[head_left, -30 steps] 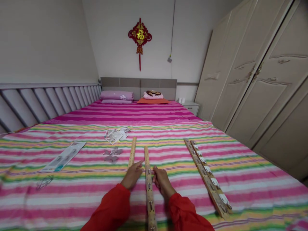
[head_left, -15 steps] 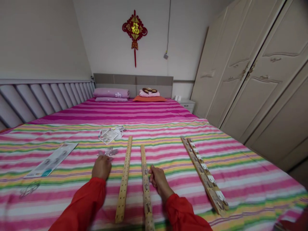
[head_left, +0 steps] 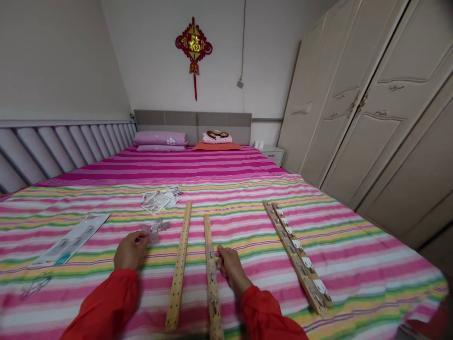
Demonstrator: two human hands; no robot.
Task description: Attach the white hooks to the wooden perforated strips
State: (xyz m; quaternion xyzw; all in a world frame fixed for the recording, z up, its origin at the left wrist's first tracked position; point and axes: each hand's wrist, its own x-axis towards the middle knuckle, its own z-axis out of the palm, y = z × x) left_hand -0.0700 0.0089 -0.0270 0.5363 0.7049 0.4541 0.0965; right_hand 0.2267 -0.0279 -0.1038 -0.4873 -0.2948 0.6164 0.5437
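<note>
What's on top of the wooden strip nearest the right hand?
Along the nearer part of the wooden strip, beside the right hand, sits a row of metal hooks; its far end is bare wood. The strip covers whatever lies directly beneath it.

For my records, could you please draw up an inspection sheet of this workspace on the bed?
Surface: striped bedsheet, lightly wrinkled.
Work items: bare perforated wooden strip; to its right, a wooden strip with metal hooks; small translucent pieces at left.
Clutter: hook card, packets and thin looped item at left; two fitted strips side by side at right.
Left grip: left hand, fingertips at the translucent pieces; holding one, unclear.
Right grip: right hand, fingers curled beside the hooked strip's right edge; contact unclear.
Cables: cord hanging on the wall, ending at a grey box.
Surroundings: headboard, wardrobe, red wall hanging.
</note>
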